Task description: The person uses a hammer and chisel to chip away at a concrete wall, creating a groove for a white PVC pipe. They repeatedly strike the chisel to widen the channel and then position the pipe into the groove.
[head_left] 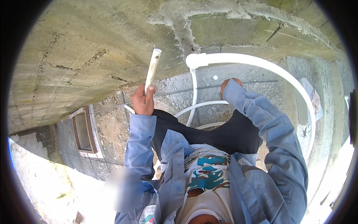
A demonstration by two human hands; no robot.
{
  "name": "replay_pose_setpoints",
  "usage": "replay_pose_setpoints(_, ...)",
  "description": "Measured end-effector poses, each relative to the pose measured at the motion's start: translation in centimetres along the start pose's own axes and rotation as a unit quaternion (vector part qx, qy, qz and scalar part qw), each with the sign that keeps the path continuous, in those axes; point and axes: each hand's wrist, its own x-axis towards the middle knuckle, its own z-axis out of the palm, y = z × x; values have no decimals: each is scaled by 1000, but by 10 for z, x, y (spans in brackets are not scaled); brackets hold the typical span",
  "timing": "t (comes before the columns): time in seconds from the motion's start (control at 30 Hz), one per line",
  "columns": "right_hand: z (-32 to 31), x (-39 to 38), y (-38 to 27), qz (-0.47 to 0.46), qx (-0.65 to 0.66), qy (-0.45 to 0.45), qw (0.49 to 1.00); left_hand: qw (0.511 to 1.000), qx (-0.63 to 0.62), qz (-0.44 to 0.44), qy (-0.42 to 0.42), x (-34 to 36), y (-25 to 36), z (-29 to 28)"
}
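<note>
My left hand (143,100) is closed around a short white plastic pipe (152,70). The pipe stands tilted up from my fist, its cut end toward the concrete wall, with a few dark marks near that end. On the right, my right hand (225,85) is partly covered by my blue sleeve cuff. Its fingers are hidden, so I cannot tell what they hold. A thin dark rod or line (209,87) runs across the floor behind it. Between my hands rises a white pipe frame with a thick fitting (197,60) at its top corner. Next to my left wrist shows another white pipe end (129,109).
The frame's long white pipe (298,84) curves round to my right. A mossy concrete wall (93,48) stands ahead and left. A small white disc (215,77) lies on the rough floor. At left is a wooden frame (84,130).
</note>
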Motion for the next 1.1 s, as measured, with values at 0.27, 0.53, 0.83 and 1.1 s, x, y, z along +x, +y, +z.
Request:
replay_pose_setpoints(0.27,34,89,34,-13,-116,-51,992,995,63,40,73,8,36,1)
replay_pose_setpoints(0.53,52,75,80,-38,-129,14,991,970,171,137,108,53,84,19)
replay_pose_setpoints(0.83,30,-12,99,-114,-87,231,962,953,197,145,179,63,96,40)
replay_pose_setpoints(1.1,48,-14,100,-193,146,303,922,970,178,80,145,55,106,44)
